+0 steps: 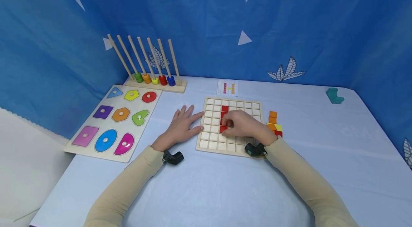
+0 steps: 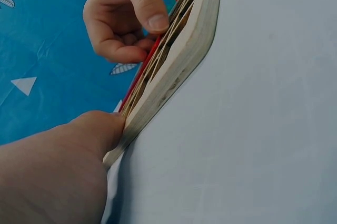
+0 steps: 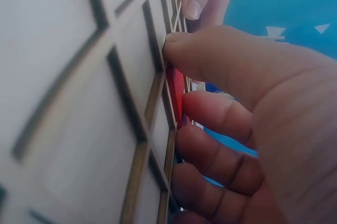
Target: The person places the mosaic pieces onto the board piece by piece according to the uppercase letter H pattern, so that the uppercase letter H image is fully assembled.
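A wooden grid board [image 1: 213,148] with pale square cells lies on the table. Several red square tiles [image 1: 225,108] form a column in it, left of its middle. My right hand [image 1: 243,124] is over the board, thumb and forefinger pinching the lowest red tile [image 3: 177,90] at its cell. Its other fingers are curled toward the palm. Flat on the table at the board's left side, my left hand [image 1: 181,127] has its fingers spread, with the thumb and forefinger touching the board's edge. In the left wrist view the left thumb [image 2: 100,129] presses the board's rim.
Orange, yellow and red tiles [image 1: 273,119] lie right of the board. Behind it is a printed pattern card [image 1: 227,88]. A shape puzzle board [image 1: 106,119] and a peg stand with coloured rings [image 1: 154,85] stand left. A teal piece [image 1: 335,96] lies far right.
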The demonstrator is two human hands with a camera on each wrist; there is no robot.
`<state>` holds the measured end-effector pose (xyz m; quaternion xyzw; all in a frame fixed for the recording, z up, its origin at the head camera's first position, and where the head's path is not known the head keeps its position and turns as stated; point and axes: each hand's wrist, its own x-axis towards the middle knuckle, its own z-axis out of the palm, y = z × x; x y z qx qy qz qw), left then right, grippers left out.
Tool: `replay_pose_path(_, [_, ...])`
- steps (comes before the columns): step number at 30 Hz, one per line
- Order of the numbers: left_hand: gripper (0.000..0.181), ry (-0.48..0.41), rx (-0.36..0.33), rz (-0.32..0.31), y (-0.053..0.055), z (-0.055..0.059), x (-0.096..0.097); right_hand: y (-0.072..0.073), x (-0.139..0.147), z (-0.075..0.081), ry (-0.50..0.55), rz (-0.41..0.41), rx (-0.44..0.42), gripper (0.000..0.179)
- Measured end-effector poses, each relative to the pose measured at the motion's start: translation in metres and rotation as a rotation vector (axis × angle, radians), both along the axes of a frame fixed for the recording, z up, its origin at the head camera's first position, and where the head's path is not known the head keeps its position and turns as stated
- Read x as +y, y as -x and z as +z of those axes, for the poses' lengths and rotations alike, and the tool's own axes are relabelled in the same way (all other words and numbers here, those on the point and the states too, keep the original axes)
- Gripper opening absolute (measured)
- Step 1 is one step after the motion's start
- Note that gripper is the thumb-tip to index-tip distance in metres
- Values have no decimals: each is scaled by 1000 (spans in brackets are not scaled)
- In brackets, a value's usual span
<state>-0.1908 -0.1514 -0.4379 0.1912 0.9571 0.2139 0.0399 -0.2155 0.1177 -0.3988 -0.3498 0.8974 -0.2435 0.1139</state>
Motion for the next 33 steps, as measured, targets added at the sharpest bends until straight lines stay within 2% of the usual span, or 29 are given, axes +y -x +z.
replay_pose_path(13, [65,4,-13,4,1,3,2,2,2,2,-13,12,-9,19])
replay_pose_path(19, [65,4,-15,7,0,2,2,1,10,11,-1,-14,-51,19])
replay_pose_path(25, [64,2,-10,5,-1,1,2,4,38,19,14,-77,-32,22])
replay_pose_path(33, [65,17,-22,14,0,0,1,-7,90,22,-52,-186,10,32])
